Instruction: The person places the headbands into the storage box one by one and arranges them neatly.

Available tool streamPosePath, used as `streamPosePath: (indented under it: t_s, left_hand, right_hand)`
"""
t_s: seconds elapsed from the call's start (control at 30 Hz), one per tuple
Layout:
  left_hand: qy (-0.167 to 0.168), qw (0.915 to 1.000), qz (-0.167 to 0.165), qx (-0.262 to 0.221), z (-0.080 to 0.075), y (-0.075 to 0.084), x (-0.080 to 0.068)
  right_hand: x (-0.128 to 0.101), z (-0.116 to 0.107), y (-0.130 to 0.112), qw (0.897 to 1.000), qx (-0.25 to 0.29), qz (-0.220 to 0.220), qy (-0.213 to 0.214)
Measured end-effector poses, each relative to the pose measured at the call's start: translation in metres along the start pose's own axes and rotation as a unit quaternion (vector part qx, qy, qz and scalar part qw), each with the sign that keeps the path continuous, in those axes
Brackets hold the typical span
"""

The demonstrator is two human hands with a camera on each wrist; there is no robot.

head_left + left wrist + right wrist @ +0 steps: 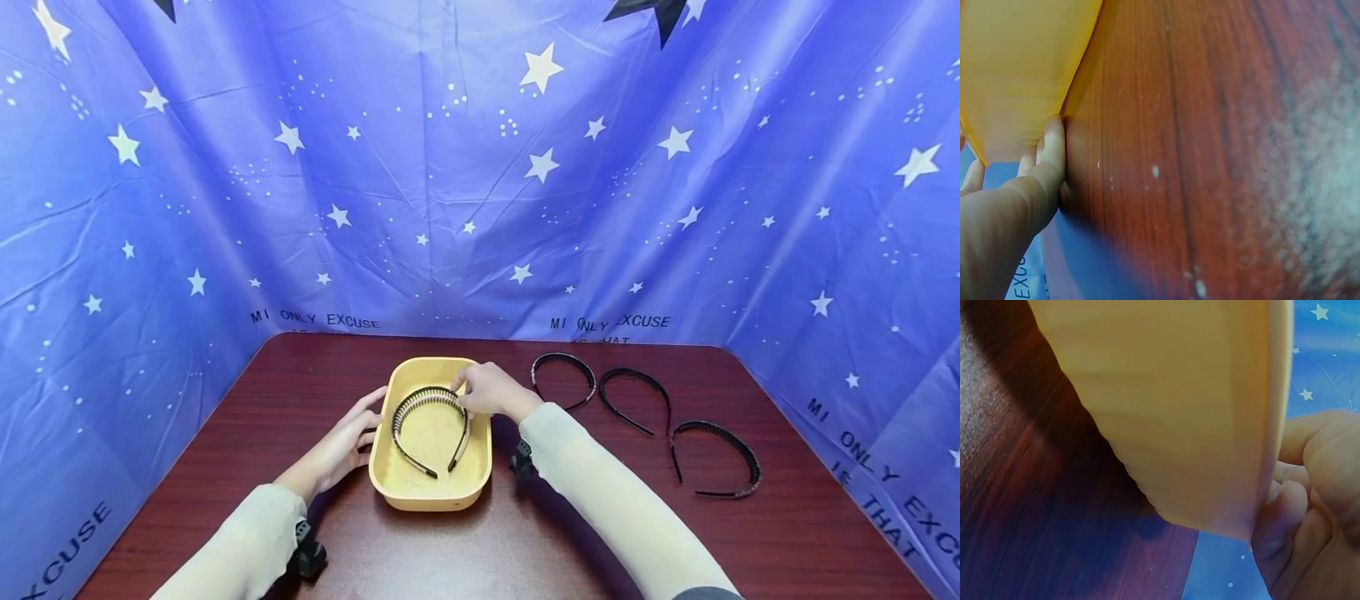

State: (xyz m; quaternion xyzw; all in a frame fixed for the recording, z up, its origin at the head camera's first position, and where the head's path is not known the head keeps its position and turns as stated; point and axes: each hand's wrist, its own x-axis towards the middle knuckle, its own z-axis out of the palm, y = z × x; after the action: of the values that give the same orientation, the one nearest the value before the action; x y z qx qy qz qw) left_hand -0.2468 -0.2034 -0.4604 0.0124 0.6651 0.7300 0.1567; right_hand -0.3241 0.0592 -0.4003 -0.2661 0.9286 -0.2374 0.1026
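From the head view, a toothed headband (pixel 430 425) is pinched at its top by the right hand (pixel 486 390), inside the yellow tray (pixel 431 493). The tray's side is touched by the left hand (pixel 341 447), fingers spread.

From the left wrist, straight fingers (pixel 1054 150) are pressed against the tray (pixel 1016 69).

From the right wrist, curled fingers (pixel 1282 519) are seen by the tray's rim (pixel 1272 425).

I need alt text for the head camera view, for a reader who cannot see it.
A right hand pinches a black toothed headband lying in a yellow tray, while the left hand rests against the tray's left side. Three more black headbands lie on the dark wooden table to the right, before a blue star-printed cloth.
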Motion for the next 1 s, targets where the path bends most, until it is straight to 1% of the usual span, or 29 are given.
streamPosePath:
  t_s: [0.07, 0.23, 0.47, 0.67, 0.83, 1.0]
  left_hand:
    - [0.000, 1.0000, 0.000, 0.000, 0.0003, 0.0002, 0.0000]
    - [0.003, 1.0000, -0.001, 0.001, 0.0003, 0.0000, 0.0001]
    - [-0.003, 1.0000, 0.003, 0.002, 0.0001, 0.0001, 0.0002]
    - [-0.004, 1.0000, 0.000, 0.003, -0.0003, -0.0007, 0.0003]
    - [-0.007, 1.0000, 0.001, 0.004, -0.0010, -0.0015, 0.0006]
    - [-0.007, 0.9999, 0.002, 0.006, -0.0012, -0.0008, 0.0006]
  right_hand:
    - [0.0003, 0.0000, -0.0005, 1.000, -0.011, 0.000, -0.001]
    - [0.0004, -0.0007, -0.0023, 1.000, -0.017, 0.002, -0.005]
    - [0.0006, -0.0009, -0.0032, 0.999, -0.047, 0.006, -0.011]
    - [0.0019, 0.0026, -0.0013, 0.997, -0.072, -0.007, 0.005]
    - [0.0021, 0.0047, 0.0003, 0.998, -0.067, -0.008, 0.020]
    - [0.0026, 0.0051, 0.0014, 0.997, -0.072, -0.018, 0.031]
